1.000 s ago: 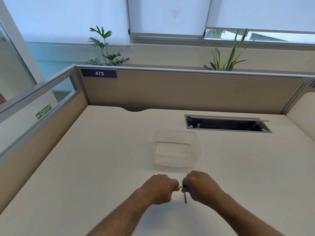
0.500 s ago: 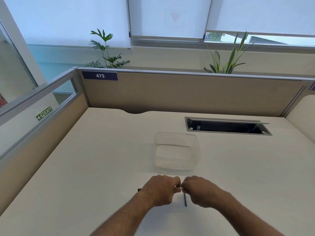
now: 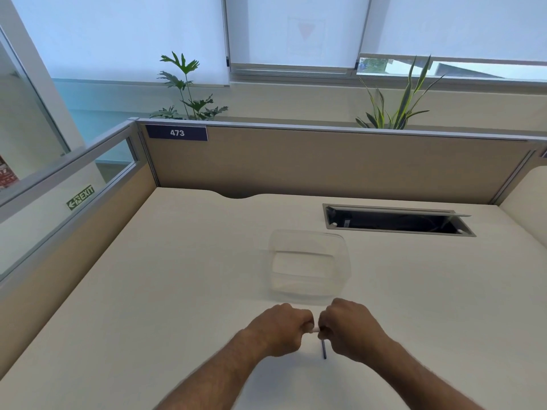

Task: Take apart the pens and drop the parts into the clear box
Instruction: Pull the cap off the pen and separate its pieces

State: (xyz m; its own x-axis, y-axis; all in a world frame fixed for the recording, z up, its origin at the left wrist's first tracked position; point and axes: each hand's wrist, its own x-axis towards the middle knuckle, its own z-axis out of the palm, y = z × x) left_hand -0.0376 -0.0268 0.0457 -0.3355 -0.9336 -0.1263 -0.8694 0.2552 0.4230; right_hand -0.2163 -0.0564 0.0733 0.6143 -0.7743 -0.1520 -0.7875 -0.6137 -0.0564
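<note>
My left hand (image 3: pixel 279 331) and my right hand (image 3: pixel 349 329) are fisted knuckle to knuckle just above the desk, both gripping one pen (image 3: pixel 315 329). Only a short pale stretch of that pen shows between the fists; the rest is hidden inside them. A thin dark pen (image 3: pixel 324 349) lies on the desk under my right hand, its near end sticking out toward me. The clear box (image 3: pixel 309 266) stands just beyond my hands, and I see nothing in it.
A pale desk (image 3: pixel 148 291) is walled by a beige partition (image 3: pixel 325 164) at the back and a lower one at left. An open cable hatch (image 3: pixel 396 221) is cut into the desk at back right. Plants stand behind the partition.
Both hands have stayed together on the pen. They sit a little lower in the picture than a second ago, as does the box, so the camera has tilted up slightly.
</note>
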